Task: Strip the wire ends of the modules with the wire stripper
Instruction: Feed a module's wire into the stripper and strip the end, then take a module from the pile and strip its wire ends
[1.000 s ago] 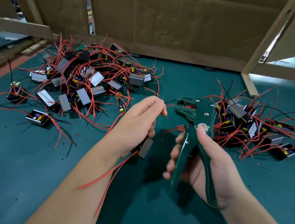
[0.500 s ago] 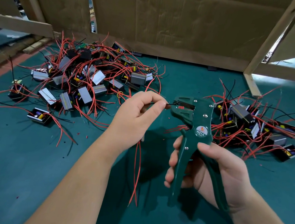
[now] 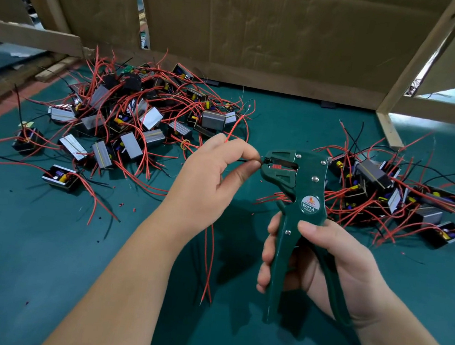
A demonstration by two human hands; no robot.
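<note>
My right hand (image 3: 321, 258) grips the handles of a green wire stripper (image 3: 295, 197), held upright with its jaws pointing left. My left hand (image 3: 214, 176) pinches a thin black wire (image 3: 243, 160) between thumb and forefinger, and the wire's end sits in the stripper's jaws (image 3: 277, 166). Two red wires (image 3: 209, 264) hang down below my left hand. The module they belong to is hidden inside my palm.
A big heap of modules with red and black wires (image 3: 129, 126) lies at the left on the green mat (image 3: 37, 263). A smaller heap (image 3: 390, 192) lies at the right behind the stripper. Cardboard panels and wooden slats (image 3: 266, 33) wall the back. Small insulation bits dot the mat.
My left hand rose and brought the wire end to the stripper's jaws. The stripper turned upright with its label facing me. The module slipped out of sight behind my left hand.
</note>
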